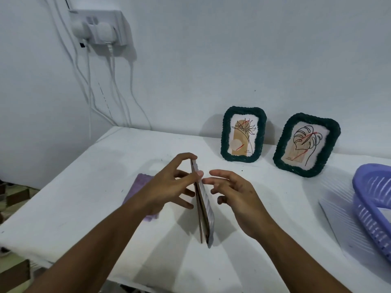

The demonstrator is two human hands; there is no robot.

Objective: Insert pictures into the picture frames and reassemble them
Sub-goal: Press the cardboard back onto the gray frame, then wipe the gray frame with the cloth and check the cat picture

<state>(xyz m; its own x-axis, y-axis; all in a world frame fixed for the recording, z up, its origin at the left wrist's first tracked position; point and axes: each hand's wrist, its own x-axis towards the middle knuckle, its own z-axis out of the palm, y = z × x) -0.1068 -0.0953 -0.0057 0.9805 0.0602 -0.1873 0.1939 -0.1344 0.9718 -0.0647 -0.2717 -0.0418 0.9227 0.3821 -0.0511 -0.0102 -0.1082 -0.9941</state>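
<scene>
A picture frame (pixel 203 210) stands on edge on the white table, seen edge-on, its brown backing to the left and a pale woven rim to the right. My left hand (pixel 169 187) holds its top end, fingers over the top edge and thumb against the side. My right hand (pixel 234 193) hovers just right of the frame with loosely spread fingers, holding nothing. Two dark green woven frames with line-drawn plant pictures lean against the wall: one (pixel 243 134) in the middle, another (pixel 306 144) to its right.
A lilac cloth (pixel 137 187) lies on the table (pixel 88 187) under my left forearm. A purple plastic basket (pixel 374 204) sits at the right edge on a white ribbed sheet (pixel 338 210). A wall socket with plugs (pixel 99 26) and hanging white cables is at upper left.
</scene>
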